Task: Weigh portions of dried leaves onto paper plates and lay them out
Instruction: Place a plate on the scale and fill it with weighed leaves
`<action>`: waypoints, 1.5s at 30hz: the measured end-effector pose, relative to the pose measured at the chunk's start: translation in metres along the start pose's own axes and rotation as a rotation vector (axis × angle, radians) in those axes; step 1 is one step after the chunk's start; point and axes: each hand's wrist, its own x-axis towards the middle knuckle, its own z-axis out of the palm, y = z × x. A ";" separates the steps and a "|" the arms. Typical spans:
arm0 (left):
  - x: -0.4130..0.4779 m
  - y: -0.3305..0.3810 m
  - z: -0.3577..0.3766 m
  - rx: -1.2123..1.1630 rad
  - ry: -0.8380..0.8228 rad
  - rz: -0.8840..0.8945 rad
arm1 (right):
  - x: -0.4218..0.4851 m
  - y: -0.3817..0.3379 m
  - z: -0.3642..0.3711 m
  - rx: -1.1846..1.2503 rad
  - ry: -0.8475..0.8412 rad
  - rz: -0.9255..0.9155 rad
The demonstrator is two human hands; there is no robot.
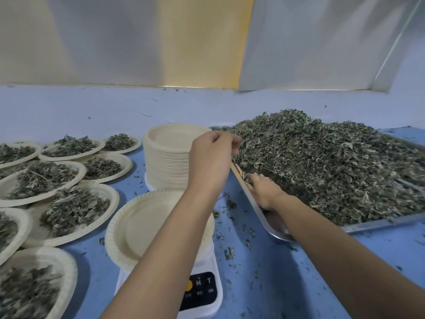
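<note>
Bench (287, 272): blue top, paler lilac toward the back, where it met an upright backing. Backing, left section (92, 38): a smooth panel of pale grey-white. Centre: one vertical yellow strip (207, 42), glossy at its foot. Right section (322, 42): a second pale grey panel, set slightly forward, crossed at far right by a thin, light diagonal strip (399, 40).

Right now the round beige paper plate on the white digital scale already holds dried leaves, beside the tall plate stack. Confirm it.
Not quite: the head view shows the round beige paper plate on the white digital scale empty. It does sit beside the tall plate stack.
</note>
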 end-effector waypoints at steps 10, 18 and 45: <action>0.049 0.010 0.024 0.129 -0.093 0.059 | 0.060 0.032 -0.010 -0.102 0.264 0.046; 0.071 -0.004 0.032 0.087 -0.107 -0.006 | 0.096 0.028 -0.013 -0.104 0.130 0.097; 0.024 0.014 0.005 -0.031 -0.073 -0.103 | 0.028 0.006 -0.007 0.038 0.018 -0.039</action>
